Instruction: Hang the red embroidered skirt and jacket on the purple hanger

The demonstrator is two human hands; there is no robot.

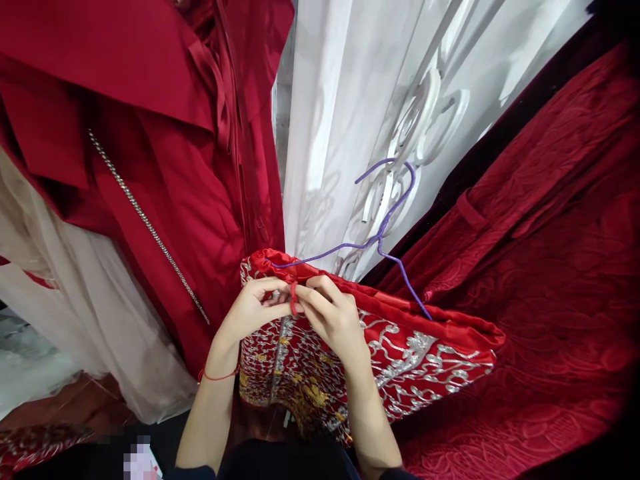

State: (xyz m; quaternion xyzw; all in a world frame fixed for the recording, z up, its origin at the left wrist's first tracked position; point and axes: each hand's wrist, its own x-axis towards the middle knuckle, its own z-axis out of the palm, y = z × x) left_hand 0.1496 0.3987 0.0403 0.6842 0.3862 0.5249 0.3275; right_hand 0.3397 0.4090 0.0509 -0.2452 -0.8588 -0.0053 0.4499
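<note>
Left hand [253,312] and right hand [334,319] both've got fingers pinching a thin red fabric strip [293,299] by this silver-patterned red garment [407,363].

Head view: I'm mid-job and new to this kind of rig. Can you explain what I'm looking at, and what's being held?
There is no machine here: a person works with bare hands, and this single picture comes from a camera worn on their head, looking forward and down. The left hand and right hand meet at the fingertips, pinching a small red cord. Behind them is a red embroidered garment on a purple hanger, whose hook is at the white scrollwork. Plain red fabric hangs at picture left, patterned red fabric at right.
</note>
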